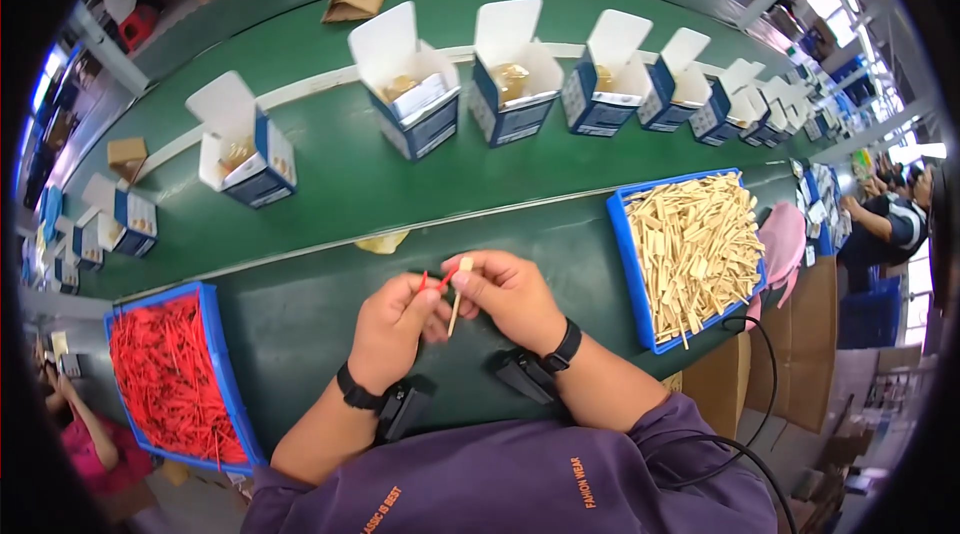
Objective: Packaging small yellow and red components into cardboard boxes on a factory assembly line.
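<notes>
My left hand (392, 326) pinches a thin red plastic piece (424, 280) between thumb and fingers, over the dark green bench. Close beside it, my right hand (515, 299) is closed on a small wooden stick (455, 310) with a wider flat top, its narrow end pointing down. A bit of red also shows by my right fingertips; I cannot tell whether it is the same piece. To the left stands a blue tray (213, 344) heaped with red plastic pieces (165, 374). A second blue tray (632, 279) at the right is piled with small flat wooden sticks (690, 254).
Beyond the bench runs a green conveyor (330, 189) with a row of open blue-and-white boxes (418, 119), some holding bagged contents. A yellowish scrap (382, 242) lies by the bench edge. At right are a pink cloth (782, 244), a cardboard box (795, 354) and a black cable (770, 374).
</notes>
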The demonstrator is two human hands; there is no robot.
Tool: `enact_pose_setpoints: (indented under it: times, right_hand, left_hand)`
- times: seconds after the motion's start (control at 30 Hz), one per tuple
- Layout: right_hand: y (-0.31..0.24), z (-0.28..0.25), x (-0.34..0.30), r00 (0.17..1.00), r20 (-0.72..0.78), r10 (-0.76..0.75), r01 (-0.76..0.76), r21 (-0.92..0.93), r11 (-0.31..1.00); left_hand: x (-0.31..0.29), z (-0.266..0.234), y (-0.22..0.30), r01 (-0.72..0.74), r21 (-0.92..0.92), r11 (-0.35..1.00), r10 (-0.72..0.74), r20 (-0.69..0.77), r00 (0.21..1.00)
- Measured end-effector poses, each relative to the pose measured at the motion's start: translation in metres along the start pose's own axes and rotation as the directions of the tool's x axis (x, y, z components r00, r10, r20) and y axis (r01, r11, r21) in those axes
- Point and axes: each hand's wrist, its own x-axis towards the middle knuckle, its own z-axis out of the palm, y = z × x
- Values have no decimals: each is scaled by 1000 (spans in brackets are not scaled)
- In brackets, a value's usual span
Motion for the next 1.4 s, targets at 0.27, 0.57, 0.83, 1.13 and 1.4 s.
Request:
enact_pose_setpoints:
  times: [0.27,0.57,0.83,1.13,1.4]
  right_hand:
    - [2,-7,-8,995,-47,-89,88,-32,996]
    - [0,-16,-11,999,36,6,-6,16,1000]
    - [12,-15,-14,977,208,54,-30,-118,993]
    - [7,-20,-14,992,122,36,-25,-86,996]
    - [16,-35,-14,988,146,-41,46,-33,998]
  left_hand:
    - [-8,5,4,-16,263,965,35,-68,997]
    - [-2,4,-2,-54,-358,932,22,-93,995]
    - [-4,10,-2,-92,-500,861,64,-73,995]
    - [2,23,-10,-139,-96,986,128,-112,985]
    - [8,37,-15,-53,-230,972,40,-63,997]
